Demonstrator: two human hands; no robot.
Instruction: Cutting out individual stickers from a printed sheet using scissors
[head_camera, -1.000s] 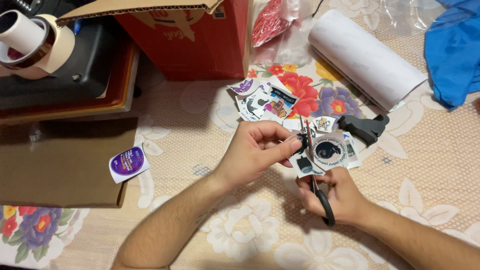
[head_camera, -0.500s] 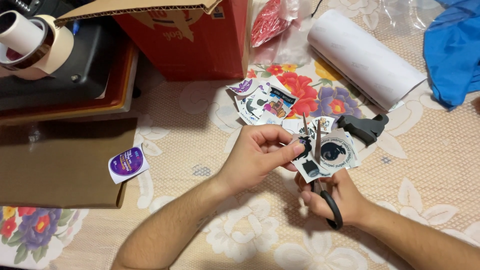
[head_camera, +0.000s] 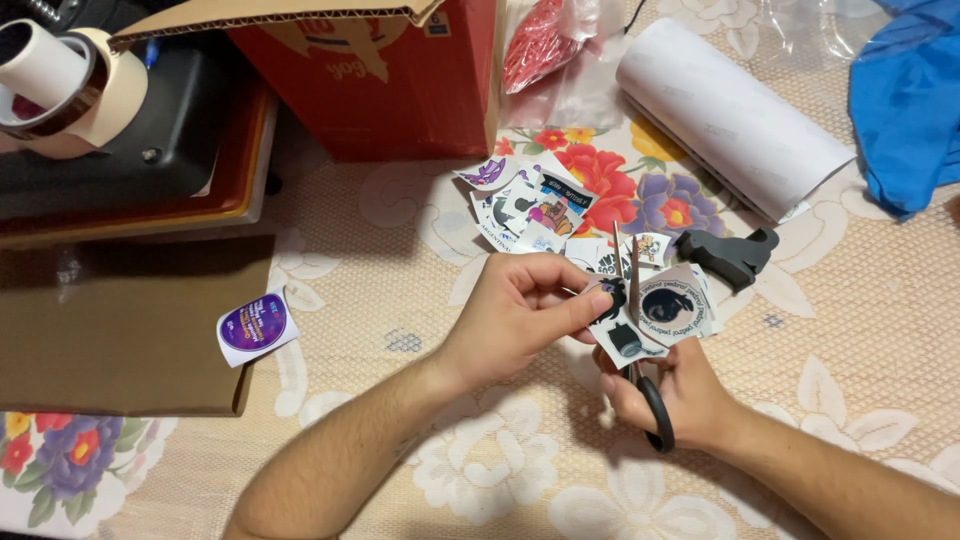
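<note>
Change: since a second ago my right hand has slid a little down and right with the black-handled scissors, and the printed paper sheet with a round black design has turned slightly in my left hand.
Left hand: fingers pinched shut on the left edge of the printed paper sheet, holding it up just above the desk with its cream lace-patterned cloth.
Right hand: closed around the scissors' black loop handles, below the sheet.
Scissors: blades point up and away from me, slightly parted, with the sheet between them.
Sheet: between my two hands, near the middle of the view, touching both the blades and my left fingertips.
Nearby: a loose pile of cut-out stickers lies just beyond my hands on the flowered part of the cloth; a small black plastic tool sits just right of the sheet.
Farther off: a white paper roll lies behind, a red cardboard box stands at the back, a round purple sticker on white backing lies well to the left beside a brown cardboard sheet, and blue cloth is at the right edge.
</note>
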